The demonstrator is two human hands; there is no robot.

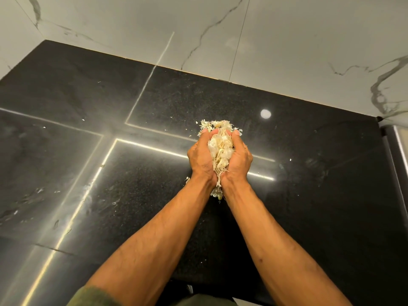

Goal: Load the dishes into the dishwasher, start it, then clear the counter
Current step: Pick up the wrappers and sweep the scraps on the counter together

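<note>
Here, peelings [220, 149], black counter [154, 206], marble wall [287, 40].

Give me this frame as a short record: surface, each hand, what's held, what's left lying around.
surface: black counter, glossy, with light reflections
backdrop: white marbled wall
left hand: cupped, pressed against the peels from the left
right hand: cupped, pressed against the peels from the right
held: peels, a pale, papery heap between both palms, some hanging down at the wrists
leftovers: loose flakes scattered on the counter
hands lifted or resting: cannot tell
</note>
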